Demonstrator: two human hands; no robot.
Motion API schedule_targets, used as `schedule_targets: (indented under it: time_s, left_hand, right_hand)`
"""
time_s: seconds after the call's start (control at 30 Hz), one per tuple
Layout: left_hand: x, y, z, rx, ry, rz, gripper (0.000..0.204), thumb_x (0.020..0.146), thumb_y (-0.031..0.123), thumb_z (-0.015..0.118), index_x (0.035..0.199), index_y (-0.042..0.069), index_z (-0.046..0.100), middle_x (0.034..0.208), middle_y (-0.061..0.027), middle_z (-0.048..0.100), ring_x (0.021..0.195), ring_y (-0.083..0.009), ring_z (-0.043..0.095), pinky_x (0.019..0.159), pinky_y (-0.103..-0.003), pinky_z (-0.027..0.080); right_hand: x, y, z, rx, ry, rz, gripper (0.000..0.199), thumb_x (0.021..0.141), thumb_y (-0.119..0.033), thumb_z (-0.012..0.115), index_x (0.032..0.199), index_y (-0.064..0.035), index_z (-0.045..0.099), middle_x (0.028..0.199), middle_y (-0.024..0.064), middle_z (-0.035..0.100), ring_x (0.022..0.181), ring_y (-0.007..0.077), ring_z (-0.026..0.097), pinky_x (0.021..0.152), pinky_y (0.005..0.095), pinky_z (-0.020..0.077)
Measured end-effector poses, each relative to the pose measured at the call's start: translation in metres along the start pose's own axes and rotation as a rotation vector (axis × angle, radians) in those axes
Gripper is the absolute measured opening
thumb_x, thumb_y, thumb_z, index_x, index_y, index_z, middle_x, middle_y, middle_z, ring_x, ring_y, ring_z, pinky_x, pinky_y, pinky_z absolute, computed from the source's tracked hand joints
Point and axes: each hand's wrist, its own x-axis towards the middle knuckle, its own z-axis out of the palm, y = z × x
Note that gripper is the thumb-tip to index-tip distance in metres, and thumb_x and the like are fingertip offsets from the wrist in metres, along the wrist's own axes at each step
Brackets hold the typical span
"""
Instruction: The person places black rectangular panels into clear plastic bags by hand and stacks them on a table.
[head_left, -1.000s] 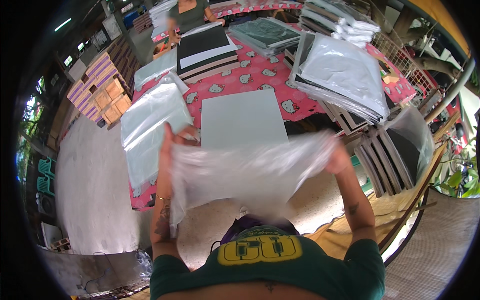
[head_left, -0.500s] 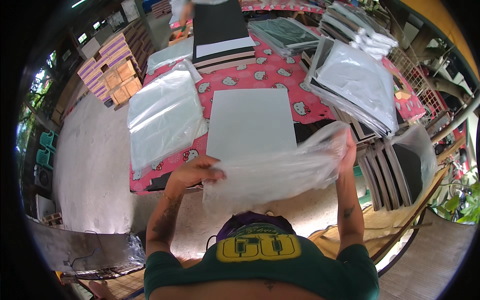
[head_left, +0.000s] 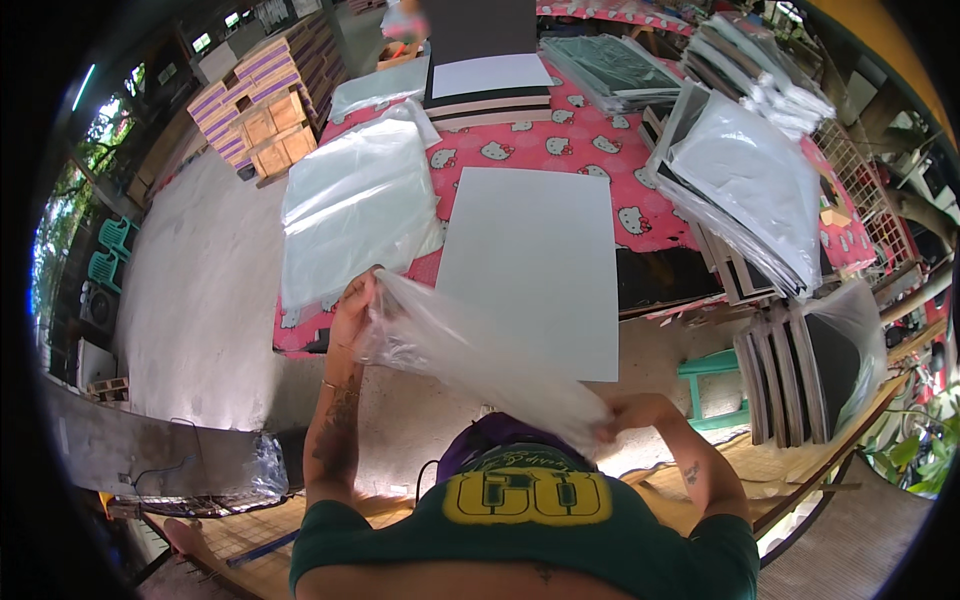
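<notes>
A clear plastic bag [head_left: 480, 350] stretches slantwise between my two hands, above the near edge of the table. My left hand [head_left: 358, 300] grips its upper left end, fingers closed on the film. Closer to my body, my right hand [head_left: 630, 415] pinches the lower right end. Behind the bag lies a large white board [head_left: 530, 240], its near end reaching past the table edge. The bag's film covers part of the board's lower left. Left of the board rests a stack of clear plastic bags [head_left: 355, 205].
A pink patterned cloth [head_left: 500, 150] covers the table. Boards in plastic [head_left: 745, 180] are piled at the right, with more wrapped boards [head_left: 785, 375] standing below. A black board stack [head_left: 480, 30] is at the back. A green stool [head_left: 715, 385] stands under the right side.
My left hand has moved up and away from me, my right hand down and inward. The bag now slants between them, uncovering more of the white board.
</notes>
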Motion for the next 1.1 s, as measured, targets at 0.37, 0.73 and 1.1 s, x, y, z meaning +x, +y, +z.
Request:
schedule_targets:
  time_s: [0.37,0.73,1.1]
  left_hand:
    - [-0.051,-0.076,-0.082,0.051,0.183,-0.305,0.039,0.080,0.011,0.054,0.117,0.002,0.049,0.092,-0.0103,0.063,0.078,-0.0197,0.063,0.066,-0.031,0.052]
    - [-0.037,-0.202,-0.090,0.743,0.928,0.198,0.028,0.077,-0.002,0.053,0.105,0.002,0.050,0.083,-0.0050,0.060,0.052,-0.0098,0.050,0.043,-0.024,0.040]
    - [0.034,0.012,-0.020,0.111,0.587,0.310,0.036,0.087,0.017,0.056,0.122,0.006,0.050,0.104,-0.0086,0.060,0.081,-0.0167,0.059,0.076,-0.031,0.050]
  right_hand:
    - [-0.016,0.078,0.039,0.747,0.118,-0.203,0.043,0.075,-0.006,0.065,0.116,0.0010,0.052,0.096,0.0077,0.059,0.081,0.0177,0.056,0.072,0.0311,0.0479]
    - [0.066,0.052,0.034,0.230,1.419,-0.243,0.048,0.068,0.016,0.044,0.111,-0.0041,0.052,0.093,0.0119,0.060,0.079,0.0166,0.058,0.060,0.0254,0.0485]
    - [-0.082,-0.147,-0.101,0.753,0.775,-1.046,0.081,0.087,-0.035,0.055,0.147,-0.0068,0.007,0.112,0.0105,0.056,0.103,0.0216,0.056,0.090,0.0354,0.0443]
